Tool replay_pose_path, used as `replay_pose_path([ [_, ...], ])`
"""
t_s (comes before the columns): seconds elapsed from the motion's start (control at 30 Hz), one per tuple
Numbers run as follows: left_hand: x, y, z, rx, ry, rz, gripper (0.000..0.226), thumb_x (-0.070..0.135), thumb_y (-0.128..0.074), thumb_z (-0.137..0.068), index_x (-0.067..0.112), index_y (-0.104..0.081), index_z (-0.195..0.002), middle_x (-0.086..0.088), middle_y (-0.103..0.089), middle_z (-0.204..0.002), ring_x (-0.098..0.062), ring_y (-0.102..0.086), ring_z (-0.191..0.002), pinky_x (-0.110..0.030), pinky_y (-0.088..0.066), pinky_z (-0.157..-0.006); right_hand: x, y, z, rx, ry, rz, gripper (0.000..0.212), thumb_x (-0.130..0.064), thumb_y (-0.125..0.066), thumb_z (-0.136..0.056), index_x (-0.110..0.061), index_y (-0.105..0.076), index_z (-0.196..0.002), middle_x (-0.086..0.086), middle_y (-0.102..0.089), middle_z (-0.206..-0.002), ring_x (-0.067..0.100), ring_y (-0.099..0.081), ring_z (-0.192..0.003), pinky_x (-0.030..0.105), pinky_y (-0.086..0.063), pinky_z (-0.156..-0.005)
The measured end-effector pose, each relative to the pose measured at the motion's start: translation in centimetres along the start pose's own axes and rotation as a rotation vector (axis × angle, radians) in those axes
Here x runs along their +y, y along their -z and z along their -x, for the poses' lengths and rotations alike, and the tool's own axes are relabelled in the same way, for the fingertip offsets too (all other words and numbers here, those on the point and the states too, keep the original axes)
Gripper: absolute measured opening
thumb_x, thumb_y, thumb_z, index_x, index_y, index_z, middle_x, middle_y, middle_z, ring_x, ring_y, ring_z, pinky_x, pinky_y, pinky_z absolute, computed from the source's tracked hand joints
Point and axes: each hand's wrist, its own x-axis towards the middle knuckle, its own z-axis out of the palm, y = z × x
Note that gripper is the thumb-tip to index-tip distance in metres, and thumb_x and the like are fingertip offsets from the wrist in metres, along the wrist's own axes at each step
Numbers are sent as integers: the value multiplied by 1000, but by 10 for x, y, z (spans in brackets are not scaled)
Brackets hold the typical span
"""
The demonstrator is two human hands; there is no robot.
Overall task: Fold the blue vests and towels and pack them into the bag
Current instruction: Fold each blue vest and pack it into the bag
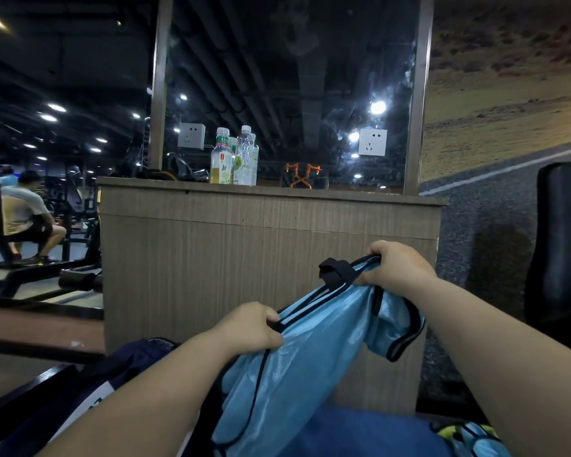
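The counter stands straight ahead of me. In front of its face I hold the blue vest up, its cloth hanging loose. A dark bag lies below the counter's left corner. My left hand pinches the vest's black trim and my right hand grips a strap higher up, hands apart. Bottles stand on the counter's top.

Vest: lower centre, strung between left hand and right hand.
Counter: mid-frame, behind the vest.
Bottles: on the counter.
Bag: lower left.
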Motion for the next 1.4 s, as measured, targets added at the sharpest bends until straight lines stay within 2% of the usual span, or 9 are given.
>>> replay_pose_path([
  [0.17,0,2,2,-32,-63,-5,13,26,-67,-72,39,-68,-68,10,-66,-76,-5,-60,-67,-20,-48,-59,2,0,2,26,7,-43,32,-42,-82,-70,-23,-58,-79,-6,-64,-82,13,-61,-76,34,-51,-67],
  [0.3,-4,-8,3,-41,-200,-93,2,31,-69,-74,33,-67,-74,14,-54,-88,-14,-59,-90,-29,-50,-80,-4,3,2,62,66,-105,29,-38,-83,-69,-27,-57,-76,-8,-65,-79,13,-63,-75,37,-54,-67],
  [0.37,-5,-16,3,-14,-257,-124,15,31,-68,-78,22,-70,-89,17,-49,-87,-11,-56,-92,-26,-48,-80,-8,5,2,71,99,-125,28,-38,-84,-69,-30,-58,-75,-10,-65,-79,12,-63,-76,36,-54,-68],
  [0.7,22,-43,9,-24,-331,-346,52,36,-62,-82,30,-44,-130,6,-47,-121,-18,-55,-104,-32,-43,-90,-24,8,6,59,204,-93,30,-36,-83,-68,-32,-55,-77,-11,-64,-83,12,-62,-79,39,-56,-73],
  [0.83,22,-43,9,-58,-289,-476,40,41,-57,-88,17,-56,-119,0,-50,-116,-21,-56,-99,-30,-44,-83,-21,10,5,64,195,-59,30,-37,-83,-68,-34,-54,-77,-11,-64,-84,13,-62,-80,38,-56,-73],
  [0.97,15,-43,7,1,-268,-343,38,50,-57,-85,16,-62,-100,4,-53,-102,-15,-56,-90,-28,-42,-75,-17,12,7,97,157,-30,29,-42,-80,-69,-33,-54,-75,-12,-61,-84,13,-60,-80,32,-50,-66],
  [1.07,15,-44,5,20,-201,-225,38,54,-59,-82,23,-64,-103,8,-52,-105,-12,-55,-94,-31,-45,-83,-18,12,8,126,128,-32,26,-44,-77,-70,-29,-56,-76,-10,-61,-81,13,-60,-77,31,-49,-62],
  [1.27,30,-53,5,99,-26,-166,72,90,-52,-59,34,-64,-102,17,-52,-106,-8,-56,-95,-37,-45,-92,-31,11,9,158,125,-43,19,-38,-72,-70,-29,-56,-76,-10,-61,-77,11,-59,-73,29,-49,-58],
  [1.4,33,-57,-1,125,-23,-125,35,59,-58,-78,24,-59,-83,8,-53,-99,-13,-58,-86,-36,-52,-81,-31,11,8,180,110,-17,16,-36,-70,-71,-29,-57,-78,-10,-61,-78,12,-59,-73,29,-49,-58],
])
